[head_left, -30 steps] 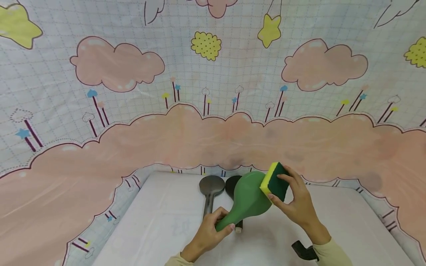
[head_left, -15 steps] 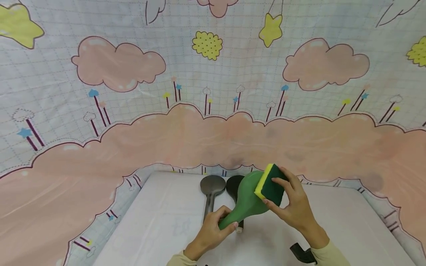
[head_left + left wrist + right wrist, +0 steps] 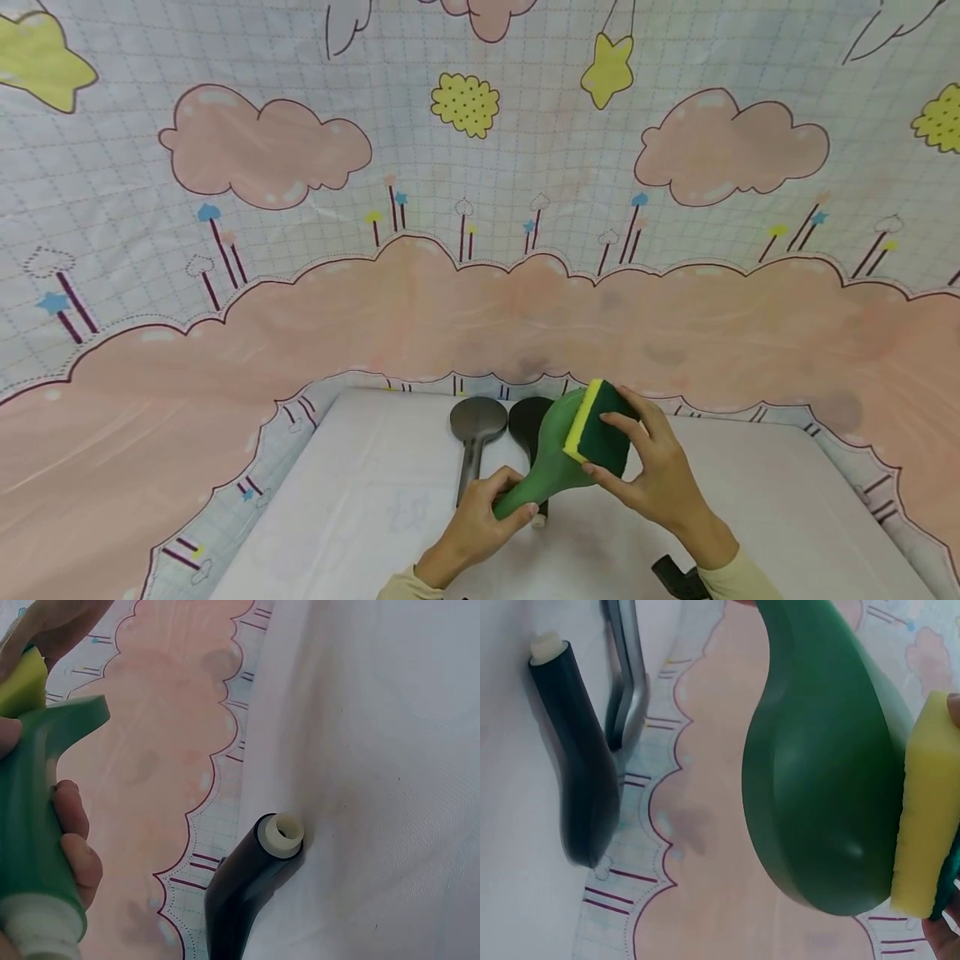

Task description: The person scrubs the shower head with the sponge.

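Note:
My left hand (image 3: 472, 521) grips the handle of a green handheld shower head (image 3: 551, 467) and holds it tilted, its wide head up and to the right. In the left wrist view, a white end piece (image 3: 45, 922) shows at the base of its handle. Between thumb and fingers my right hand (image 3: 663, 475) pinches a yellow sponge (image 3: 609, 433) with a dark green scouring side. The sponge's yellow face (image 3: 926, 817) lies against the shower head in the right wrist view, and its scouring side faces the right hand's fingers.
Behind the hands, a grey shower head (image 3: 478, 419) and a black shower head (image 3: 525, 417) lie side by side on the white table (image 3: 337, 500). A black angled piece (image 3: 678, 578) lies by the right sleeve. A patterned cloth (image 3: 495, 317) hangs beyond the table.
My right hand has moved the sponge left and slightly down across the green shower head. My left hand keeps its grip on the handle and has barely shifted.

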`<state>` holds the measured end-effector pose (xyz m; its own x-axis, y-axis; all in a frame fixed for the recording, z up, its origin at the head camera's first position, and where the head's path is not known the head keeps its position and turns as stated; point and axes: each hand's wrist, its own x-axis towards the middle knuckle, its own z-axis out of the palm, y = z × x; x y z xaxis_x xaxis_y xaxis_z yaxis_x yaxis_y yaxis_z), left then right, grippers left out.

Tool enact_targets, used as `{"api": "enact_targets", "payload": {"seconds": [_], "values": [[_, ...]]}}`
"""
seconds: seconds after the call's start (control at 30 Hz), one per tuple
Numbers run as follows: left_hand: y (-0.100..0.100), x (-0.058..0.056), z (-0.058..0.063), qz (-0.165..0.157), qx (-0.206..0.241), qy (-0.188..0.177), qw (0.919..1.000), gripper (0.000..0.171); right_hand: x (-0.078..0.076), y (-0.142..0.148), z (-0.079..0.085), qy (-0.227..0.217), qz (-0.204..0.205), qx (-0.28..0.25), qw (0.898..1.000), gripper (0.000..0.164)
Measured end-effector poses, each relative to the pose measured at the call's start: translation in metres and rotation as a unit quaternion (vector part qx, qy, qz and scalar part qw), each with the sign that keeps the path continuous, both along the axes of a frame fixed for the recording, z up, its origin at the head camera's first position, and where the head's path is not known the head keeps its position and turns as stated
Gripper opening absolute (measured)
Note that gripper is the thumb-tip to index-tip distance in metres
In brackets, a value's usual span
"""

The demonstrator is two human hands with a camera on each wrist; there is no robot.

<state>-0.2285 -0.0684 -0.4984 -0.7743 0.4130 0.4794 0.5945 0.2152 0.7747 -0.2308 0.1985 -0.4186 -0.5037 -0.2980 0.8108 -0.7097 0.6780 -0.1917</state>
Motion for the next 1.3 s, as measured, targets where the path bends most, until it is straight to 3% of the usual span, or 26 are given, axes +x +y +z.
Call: {"api": "enact_targets", "payload": {"seconds": [0.17, 0.3, 0.5, 0.73, 0.93, 1.2, 1.3], "values": [[-0.002, 0.0, -0.002, 0.004, 0.0, 0.021, 0.9998, 0.017, 0.0, 0.009, 0.0, -0.03, -0.018, -0.007, 0.999, 0.063], [-0.004, 0.001, -0.003, 0.001, 0.005, 0.012, 0.9999, 0.018, -0.002, 0.017, -0.002, -0.039, -0.031, -0.022, 0.999, 0.065], [-0.004, 0.004, -0.003, -0.012, 0.021, -0.028, 0.9993, 0.021, -0.005, 0.024, -0.006, -0.058, -0.04, -0.057, 0.996, 0.069], [0.0, 0.008, 0.005, -0.035, 0.045, -0.114, 0.9919, 0.022, -0.006, 0.022, -0.009, -0.04, -0.045, -0.07, 0.996, 0.068], [0.006, 0.012, 0.015, -0.017, 0.059, -0.142, 0.988, 0.024, -0.003, 0.012, -0.008, -0.046, -0.052, -0.056, 0.996, 0.067], [0.017, 0.012, 0.019, 0.014, 0.086, -0.142, 0.9859, 0.024, -0.005, -0.005, -0.012, 0.056, -0.019, -0.051, 0.997, 0.067], [0.019, 0.012, 0.022, 0.017, 0.102, -0.153, 0.9828, 0.025, -0.003, -0.011, -0.012, 0.072, -0.019, -0.038, 0.997, 0.064]]}}
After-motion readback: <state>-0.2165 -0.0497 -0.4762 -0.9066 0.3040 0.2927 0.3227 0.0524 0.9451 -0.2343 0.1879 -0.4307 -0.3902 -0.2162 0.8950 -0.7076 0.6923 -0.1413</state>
